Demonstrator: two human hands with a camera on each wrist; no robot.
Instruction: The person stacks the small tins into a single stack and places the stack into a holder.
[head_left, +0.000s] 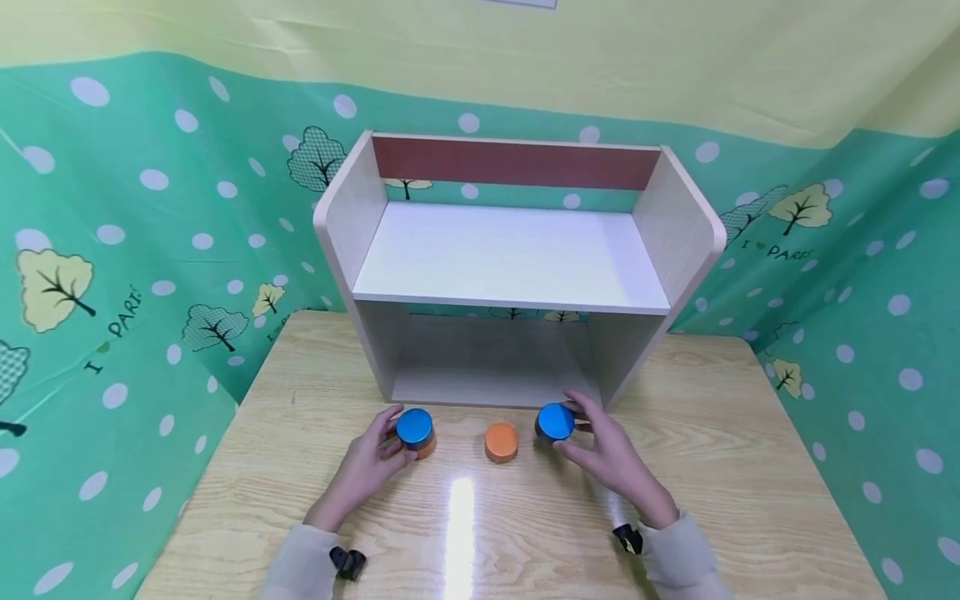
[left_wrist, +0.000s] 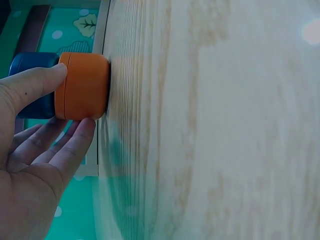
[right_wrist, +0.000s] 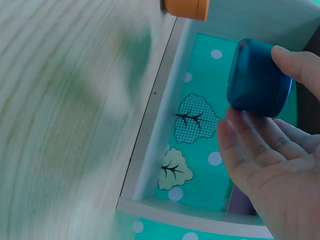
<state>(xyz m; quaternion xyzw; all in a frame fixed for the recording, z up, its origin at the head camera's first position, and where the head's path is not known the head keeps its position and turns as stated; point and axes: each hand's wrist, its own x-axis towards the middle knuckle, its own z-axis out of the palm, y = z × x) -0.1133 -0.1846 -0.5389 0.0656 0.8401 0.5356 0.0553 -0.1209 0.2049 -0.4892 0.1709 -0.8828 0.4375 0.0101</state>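
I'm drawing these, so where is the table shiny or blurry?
Head view: a white streak on the table, low in the middle; left wrist view: a bright spot at the upper right; right wrist view: table smeary, especially lower left, blue cylinder sharper.

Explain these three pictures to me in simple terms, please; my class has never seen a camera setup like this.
There is no machine here, just a person's two bare hands, the left hand and the right hand. The wide picture comes from a camera worn on the head, looking forward and down. The two close-ups come from cameras worn on the wrists, one per hand.

On the wooden table stand a two-level shelf unit and, in front of it, a lone orange container. The left hand grips a lower orange container with a blue container stacked on it. The right hand holds another blue container, which the right wrist view shows raised off the table.
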